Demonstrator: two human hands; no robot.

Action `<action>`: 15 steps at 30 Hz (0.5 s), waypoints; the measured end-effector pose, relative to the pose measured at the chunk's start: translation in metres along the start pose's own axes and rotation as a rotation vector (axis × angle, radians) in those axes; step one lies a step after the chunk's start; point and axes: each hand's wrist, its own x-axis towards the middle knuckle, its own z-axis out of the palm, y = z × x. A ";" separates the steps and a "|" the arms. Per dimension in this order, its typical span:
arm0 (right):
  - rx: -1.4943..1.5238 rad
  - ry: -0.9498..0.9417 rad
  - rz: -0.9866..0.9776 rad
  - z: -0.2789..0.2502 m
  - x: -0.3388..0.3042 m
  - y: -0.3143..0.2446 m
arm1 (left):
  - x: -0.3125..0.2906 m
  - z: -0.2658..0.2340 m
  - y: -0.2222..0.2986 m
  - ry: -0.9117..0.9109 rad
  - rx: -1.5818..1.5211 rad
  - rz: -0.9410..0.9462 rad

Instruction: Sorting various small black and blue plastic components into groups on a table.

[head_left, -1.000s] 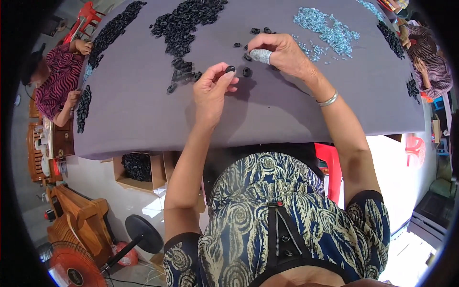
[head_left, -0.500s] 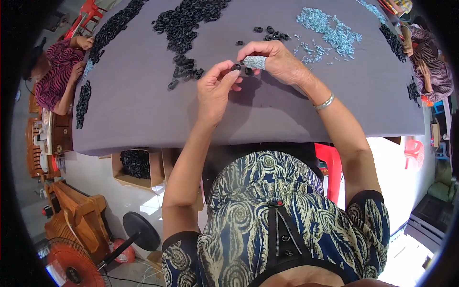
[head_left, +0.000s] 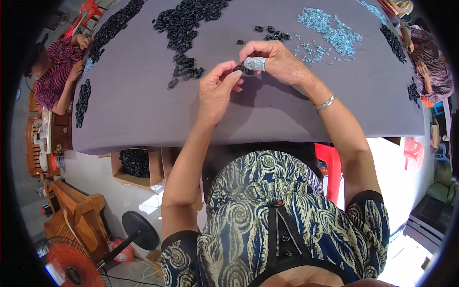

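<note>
My left hand (head_left: 217,91) pinches a small black plastic part (head_left: 240,68) between thumb and fingers. Against it, my right hand (head_left: 277,62) is closed on the same black part, its thumb wrapped in a grey-white covering (head_left: 255,63). Fingers hide much of the part, and whether a smaller piece sits in it cannot be made out. Just beyond my hands lie several loose black parts (head_left: 273,35). A large heap of black parts (head_left: 184,21) spreads to the far left of them. Right of my right hand lies a pile of small clear bluish pieces (head_left: 330,31).
A grey cloth (head_left: 143,110) covers the table. Along its left and right edges lie more black parts (head_left: 83,103), with people seated at both sides. Below the table stands a cardboard box (head_left: 138,167) of black parts. A fan (head_left: 74,268) is at lower left.
My hands have come slightly closer together, the left one shifting a little right, and the black part between them is now more covered by fingers.
</note>
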 end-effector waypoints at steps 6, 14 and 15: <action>-0.037 -0.007 -0.022 -0.001 0.001 0.005 | 0.000 0.002 0.000 0.002 0.004 0.004; -0.021 -0.039 -0.012 -0.001 0.003 0.007 | 0.000 0.004 -0.005 0.021 -0.013 0.025; -0.009 -0.034 0.001 -0.001 0.004 0.008 | 0.000 0.004 -0.006 0.024 -0.014 0.028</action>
